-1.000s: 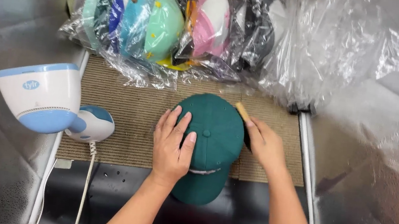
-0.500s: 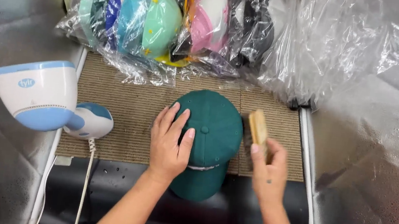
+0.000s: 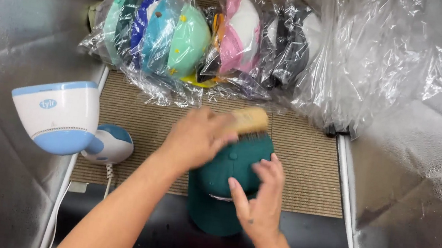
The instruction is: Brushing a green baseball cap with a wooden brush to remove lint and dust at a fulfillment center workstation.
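Green cap (image 3: pixel 225 188) sits at the mat's (image 3: pixel 305 167) front edge, and now the brush (image 3: pixel 248 120) has switched over: the left hand (image 3: pixel 197 138) grips it against the crown, while the right hand (image 3: pixel 259 197), fingers spread, steadies the cap instead. Brushing underway, seemingly.

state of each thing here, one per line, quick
green cap: lying flat on the mat, crown up, unbagged
wooden brush: bristles down on the cap's crown
left hand: gripping the brush
right hand: open, fingers resting on the cap
bagged caps: stacked in a row, sealed in clear plastic
handheld steamer: lying on its side, untouched
empty plastic bags: crumpled, piled at the right
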